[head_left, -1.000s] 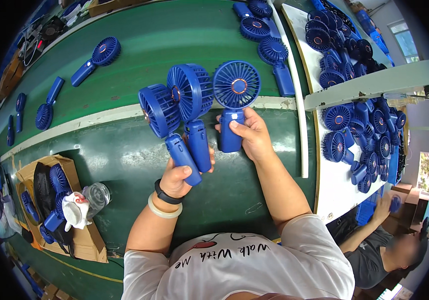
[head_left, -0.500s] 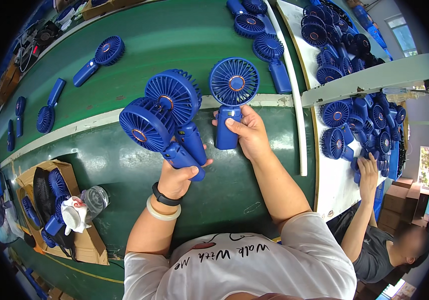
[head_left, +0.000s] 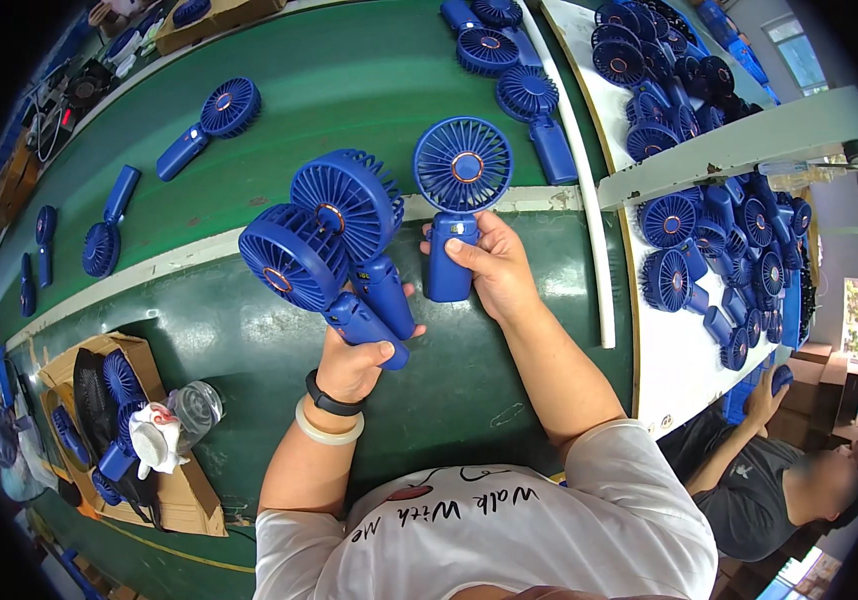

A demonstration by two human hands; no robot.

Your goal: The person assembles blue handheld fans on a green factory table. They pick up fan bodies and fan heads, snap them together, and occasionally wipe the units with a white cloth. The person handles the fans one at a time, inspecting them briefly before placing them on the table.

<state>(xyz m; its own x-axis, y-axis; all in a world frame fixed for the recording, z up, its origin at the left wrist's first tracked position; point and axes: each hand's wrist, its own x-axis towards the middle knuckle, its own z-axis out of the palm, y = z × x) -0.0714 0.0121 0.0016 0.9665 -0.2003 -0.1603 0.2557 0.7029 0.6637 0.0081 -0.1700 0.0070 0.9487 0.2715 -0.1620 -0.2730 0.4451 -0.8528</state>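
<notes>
My left hand is closed around the handles of two blue handheld fans. The nearer fan tilts left, and the other fan overlaps behind it, its round grille facing up toward me. My right hand grips the handle of a third blue handheld fan, held upright with the thumb on its front near a small display. A copper-coloured ring marks the centre of each grille. All three are held above the green work surface, and the right-hand fan is apart from the left pair.
Several blue fans lie on the green belt beyond. On the right, a white table bears piled fans under a pale metal beam. A cardboard box and a clear plastic jar stand left. A co-worker sits right.
The co-worker's hand has drawn back from the piled fans and now holds a small blue thing. My hands keep their grips almost unmoved; the whole view has shifted slightly.
</notes>
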